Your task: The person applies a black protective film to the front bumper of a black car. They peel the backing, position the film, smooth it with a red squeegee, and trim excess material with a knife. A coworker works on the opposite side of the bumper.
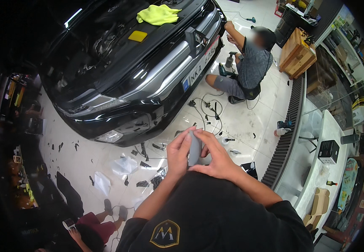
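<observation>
My left hand (178, 153) and my right hand (215, 159) are together at chest level in the lower middle, both gripping a flat grey piece (195, 149) held upright between my fingers and thumbs. I cannot make out whether it is a pad or a folded sheet. My hands are over the floor, near the front bumper (131, 124) of a black car (85, 75) with its engine bay open. A yellow-green cloth (158, 14) and a small yellow pad (137, 36) lie on the car's front.
A co-worker (251, 71) crouches at the bumper beside a spray bottle (229, 61) and cables. Another person (97, 227) is at lower left. Film scraps (124, 166) litter the floor (257, 126). A wooden cabinet (297, 54), drain grate (287, 138) and white counter (310, 189) line the right.
</observation>
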